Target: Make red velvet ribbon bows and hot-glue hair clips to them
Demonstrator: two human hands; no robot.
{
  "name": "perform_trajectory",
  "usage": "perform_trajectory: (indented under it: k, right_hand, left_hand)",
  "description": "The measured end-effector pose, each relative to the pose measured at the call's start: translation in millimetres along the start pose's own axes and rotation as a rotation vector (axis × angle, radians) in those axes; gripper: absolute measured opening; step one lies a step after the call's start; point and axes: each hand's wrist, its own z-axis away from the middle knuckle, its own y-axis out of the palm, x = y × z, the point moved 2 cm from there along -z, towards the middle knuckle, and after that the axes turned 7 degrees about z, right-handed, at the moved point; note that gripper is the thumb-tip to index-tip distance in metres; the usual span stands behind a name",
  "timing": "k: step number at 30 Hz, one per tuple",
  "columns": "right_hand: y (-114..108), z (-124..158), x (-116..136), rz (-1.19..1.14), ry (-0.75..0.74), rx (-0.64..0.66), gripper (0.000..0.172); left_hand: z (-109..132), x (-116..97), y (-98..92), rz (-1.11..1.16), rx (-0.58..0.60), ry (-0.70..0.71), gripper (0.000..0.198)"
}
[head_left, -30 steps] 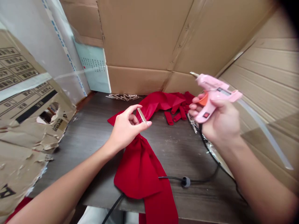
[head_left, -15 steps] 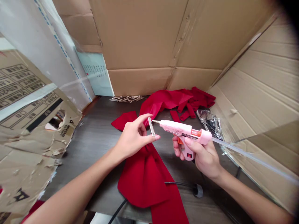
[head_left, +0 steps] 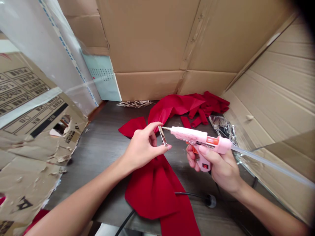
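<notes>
My left hand [head_left: 144, 147] pinches a narrow metal hair clip [head_left: 162, 135] between thumb and fingertips, holding it above a red fabric bow [head_left: 150, 193]. My right hand [head_left: 216, 167] grips a pink hot glue gun [head_left: 199, 139] by its handle. The gun lies nearly level, and its metal nozzle [head_left: 165, 128] sits right by the clip's upper end. A long translucent glue stick [head_left: 270, 165] runs out of the gun's back end. My left fingers hide part of the bow's knot.
The dark wood table [head_left: 103, 147] is walled by cardboard sheets [head_left: 147, 39]. At the back lie red fabric strips [head_left: 197, 108], a row of metal clips [head_left: 134, 104] and a crumpled foil bag [head_left: 221, 127]. A black cord [head_left: 192, 194] crosses the front.
The glue gun has swung from upright at the right to level, moving left until its nozzle is beside the clip. The left hand has turned the clip slightly, and the view has shifted.
</notes>
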Motion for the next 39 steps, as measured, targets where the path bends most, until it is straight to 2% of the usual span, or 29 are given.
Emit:
perform_trajectory:
  k: [21,39]
  right_hand:
    - [0.4,1.8,1.4,-0.005,0.022,0.007,0.035]
    - [1.8,3.0,4.3,-0.02,0.005,-0.001,0.034]
  left_hand:
    - [2.3,-1.7,2.7,0.068,0.026,-0.022,0.064]
    - [1.0,-0.1,0.5,0.06,-0.007,-0.035,0.066]
